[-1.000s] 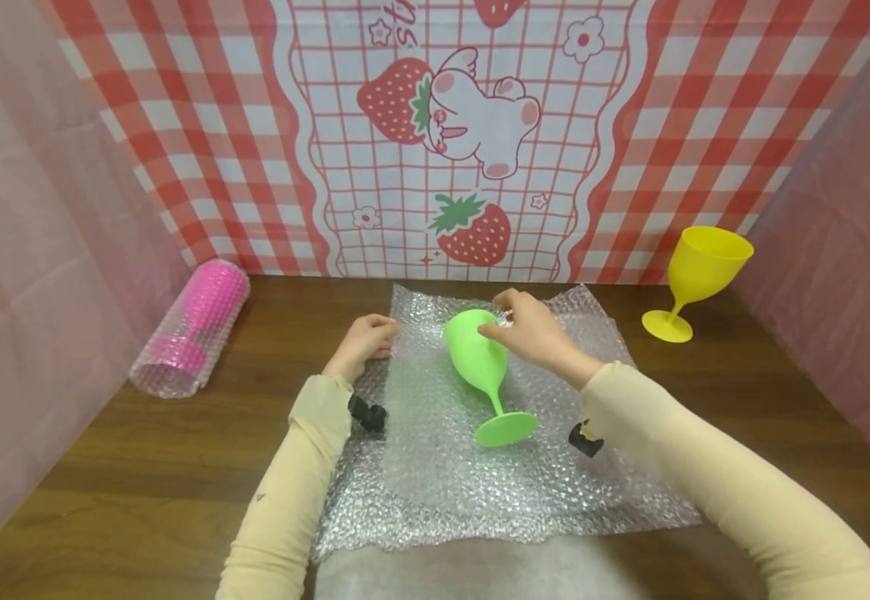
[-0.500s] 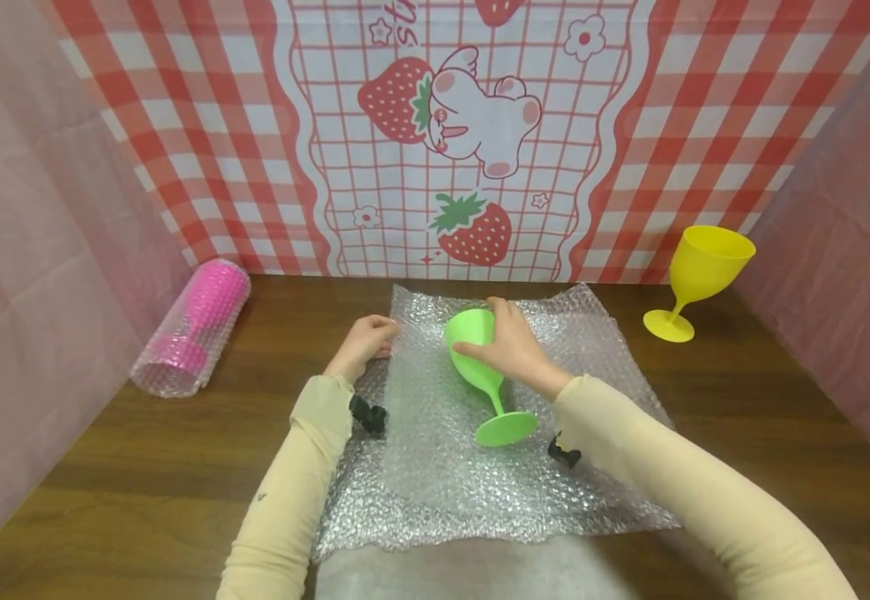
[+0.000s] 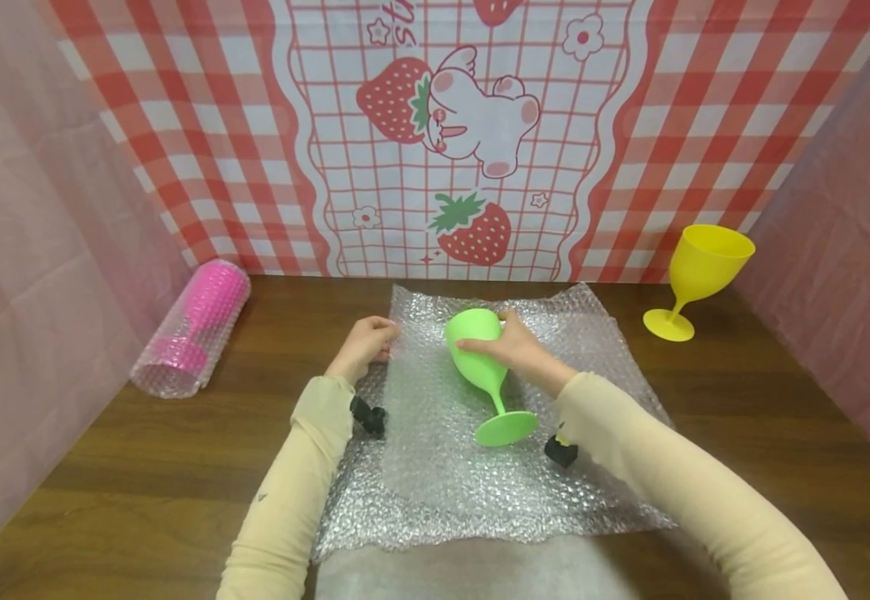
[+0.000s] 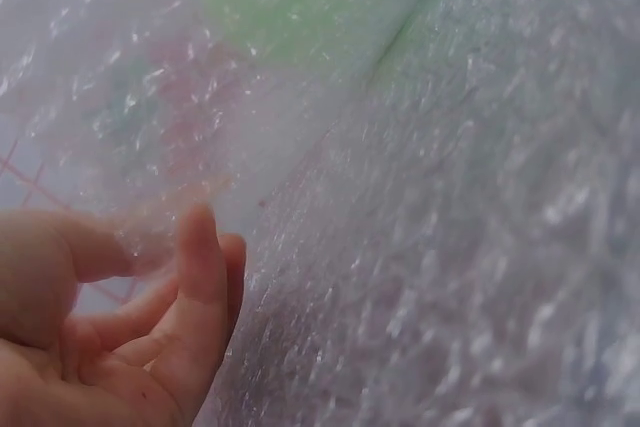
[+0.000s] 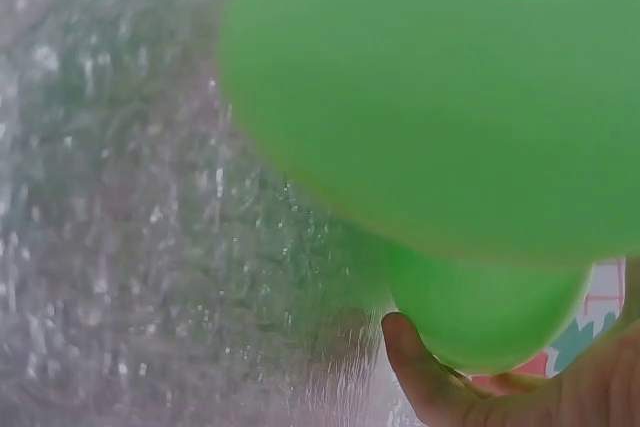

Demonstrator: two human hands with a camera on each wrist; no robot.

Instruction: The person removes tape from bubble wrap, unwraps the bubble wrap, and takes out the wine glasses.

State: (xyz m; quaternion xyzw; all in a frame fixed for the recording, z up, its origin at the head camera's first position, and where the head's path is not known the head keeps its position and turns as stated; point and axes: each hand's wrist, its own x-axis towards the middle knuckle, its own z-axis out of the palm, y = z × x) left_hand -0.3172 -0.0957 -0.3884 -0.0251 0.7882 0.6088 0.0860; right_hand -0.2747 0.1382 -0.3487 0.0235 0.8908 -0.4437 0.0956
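Observation:
A green goblet (image 3: pixel 472 358) lies on its side on a sheet of bubble wrap (image 3: pixel 442 467), foot toward me and rim away. My right hand (image 3: pixel 521 350) grips its bowl, the thumb across the top and the fingers partly hidden behind the far right side. The goblet's round foot (image 5: pixel 430 117) fills much of the right wrist view, with the bowl beyond it. At the wrap's left edge, my left hand (image 3: pixel 363 343) pinches the film. In the left wrist view the thumb and fingers of that hand (image 4: pixel 140 317) are on the wrap (image 4: pixel 450 237).
Back left on the wooden table (image 3: pixel 105 475) lies a pink goblet (image 3: pixel 206 308) rolled in bubble wrap. A yellow goblet (image 3: pixel 697 275) stands upright at the back right. Behind hangs a strawberry-print cloth (image 3: pixel 615 167); pink curtains (image 3: pixel 52 208) flank both sides.
My right hand has come left and down onto the green goblet's bowl and now grips it. The left hand and the goblet have hardly moved.

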